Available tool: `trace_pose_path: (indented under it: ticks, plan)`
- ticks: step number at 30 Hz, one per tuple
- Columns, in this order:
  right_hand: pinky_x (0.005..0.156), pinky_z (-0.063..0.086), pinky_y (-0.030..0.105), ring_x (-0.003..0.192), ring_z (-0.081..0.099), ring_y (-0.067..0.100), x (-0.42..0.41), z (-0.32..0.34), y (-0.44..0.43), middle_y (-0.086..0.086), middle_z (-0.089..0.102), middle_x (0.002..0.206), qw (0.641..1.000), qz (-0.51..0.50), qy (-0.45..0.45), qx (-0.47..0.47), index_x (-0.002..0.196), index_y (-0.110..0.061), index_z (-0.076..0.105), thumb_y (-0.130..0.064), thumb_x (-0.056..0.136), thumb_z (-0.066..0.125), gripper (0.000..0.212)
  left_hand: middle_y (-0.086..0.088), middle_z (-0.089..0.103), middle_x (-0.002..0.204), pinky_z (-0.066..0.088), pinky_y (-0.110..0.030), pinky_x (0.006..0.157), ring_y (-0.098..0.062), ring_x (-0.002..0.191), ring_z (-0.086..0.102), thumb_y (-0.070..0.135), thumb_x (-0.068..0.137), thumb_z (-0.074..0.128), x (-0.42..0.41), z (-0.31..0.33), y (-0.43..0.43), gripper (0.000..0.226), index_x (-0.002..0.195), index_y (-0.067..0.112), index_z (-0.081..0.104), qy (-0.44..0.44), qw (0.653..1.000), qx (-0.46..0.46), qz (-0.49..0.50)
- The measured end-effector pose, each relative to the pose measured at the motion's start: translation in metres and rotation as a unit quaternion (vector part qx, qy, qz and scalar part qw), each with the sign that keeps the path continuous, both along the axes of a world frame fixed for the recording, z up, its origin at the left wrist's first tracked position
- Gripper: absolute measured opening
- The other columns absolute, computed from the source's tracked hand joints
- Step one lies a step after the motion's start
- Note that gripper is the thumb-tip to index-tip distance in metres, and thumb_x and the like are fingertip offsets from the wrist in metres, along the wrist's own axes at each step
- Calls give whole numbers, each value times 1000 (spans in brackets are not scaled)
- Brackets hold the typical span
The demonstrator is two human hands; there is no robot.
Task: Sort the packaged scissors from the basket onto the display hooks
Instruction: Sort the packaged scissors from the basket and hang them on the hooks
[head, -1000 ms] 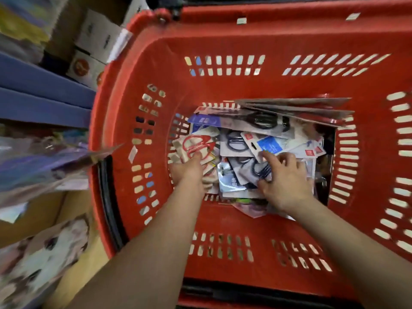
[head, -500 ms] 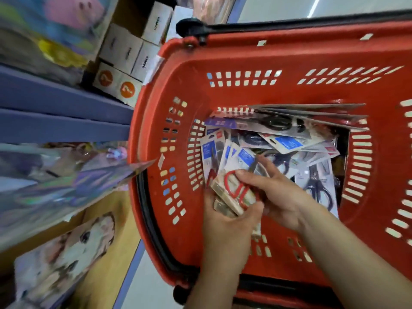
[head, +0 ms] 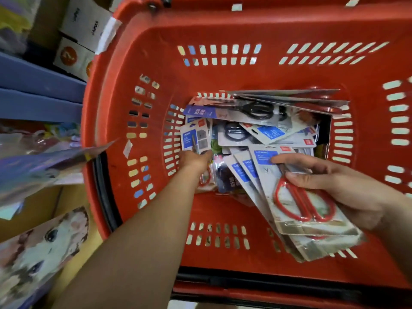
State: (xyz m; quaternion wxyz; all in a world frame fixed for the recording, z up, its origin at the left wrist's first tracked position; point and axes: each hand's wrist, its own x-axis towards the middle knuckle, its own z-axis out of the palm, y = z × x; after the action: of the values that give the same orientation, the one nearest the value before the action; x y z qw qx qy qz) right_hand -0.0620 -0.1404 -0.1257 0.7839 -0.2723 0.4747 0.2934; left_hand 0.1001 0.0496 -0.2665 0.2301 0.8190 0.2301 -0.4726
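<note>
- Right hand (head: 347,188) raised above the near wall of the red basket (head: 223,70), palm turned inward, fingers curled and clamped around a fanned stack of scissor packs (head: 296,210).
- Top pack of that stack showing red-handled scissors (head: 303,205), thumb pressed across the blue label, index finger hooked over the handle end.
- Stack tilted, lower end hanging out over the basket's near slotted wall.
- Left hand (head: 195,162) reaching deep down to the basket floor, forearm stretched long from the lower left, fingers pinched shut on a single upright pack with a blue label (head: 196,138).
- That pack standing against the left inner wall, just beside the side slots.
- Remaining packs (head: 263,128) piled loose on the basket bottom, overlapping, black-handled scissors (head: 256,110) visible near the far end.
- Basket walls slotted all round, black rim band at the near edge.
- Off to the left, blue shelf edges (head: 40,90), white cartons with orange circles (head: 73,55), glossy wrapped goods jutting out, a printed dog picture (head: 42,248) low down.
- Display hooks out of sight from here.
</note>
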Motion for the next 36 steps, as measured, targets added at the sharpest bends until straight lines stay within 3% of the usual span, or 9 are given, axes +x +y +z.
trace_pose_path:
  ticks: [5,10,12,16,20,24,26,29,36]
  plan:
    - [56,60,36,70,71,33,-20,4,5,17,71,97,997,24,-17,-75,115,-27,70,-5,73,68,47,-1,66,88,52,-31,77,-22,79,64,31,68,90,-4,9,7,41,91,15,59,-38,999,-13,21]
    - [63,61,34,78,74,30,-31,25,10,16,75,96,989,23,-47,-136,102,-19,76,-28,68,89,37,0,73,101,60,-45,79,-26,86,70,60,25,80,-5,30,11,95,109,21,61,-67,997,-4,-28]
    - [60,61,33,75,74,26,-29,34,10,14,76,93,984,-12,-38,-172,89,-18,79,-19,73,75,17,2,71,104,58,-43,83,-24,90,69,52,36,87,-3,65,12,84,110,22,58,-69,997,-1,-43]
    - [60,59,24,76,74,18,-18,49,17,7,78,90,963,-13,-23,-268,84,-16,80,-9,88,64,18,6,65,106,54,-39,87,-21,95,63,34,64,90,-9,149,22,63,113,22,53,-100,992,4,-81]
    - [69,57,16,84,70,12,3,65,33,5,77,101,948,8,-27,-317,89,-17,79,-10,96,61,20,7,76,96,58,-36,80,-15,87,73,13,70,87,-16,227,25,44,107,25,64,-86,986,-139,28]
    - [94,54,37,87,72,10,21,99,45,-3,78,86,953,25,-41,-300,76,-19,77,-57,87,62,42,-1,77,100,59,-43,80,-23,90,74,11,69,81,-32,274,14,49,113,24,65,21,962,-257,87]
    - [82,59,43,78,75,16,28,125,47,-1,78,81,956,28,-70,-283,79,-15,76,-52,79,69,38,-1,76,101,59,-41,82,-24,93,74,12,72,77,-44,288,7,44,113,22,65,27,955,-283,87]
    - [51,56,28,67,74,19,32,163,44,4,78,81,951,-7,-102,-293,93,-6,73,-20,81,76,19,0,76,103,58,-45,87,-23,96,73,16,87,70,-56,309,2,31,117,23,66,8,951,-288,109]
    - [55,53,17,64,72,7,26,260,35,-5,76,73,925,-8,-169,-341,90,-13,72,-19,83,75,10,1,76,103,56,-48,90,-22,97,72,22,93,66,-69,397,-13,22,114,19,70,-117,932,-288,185]
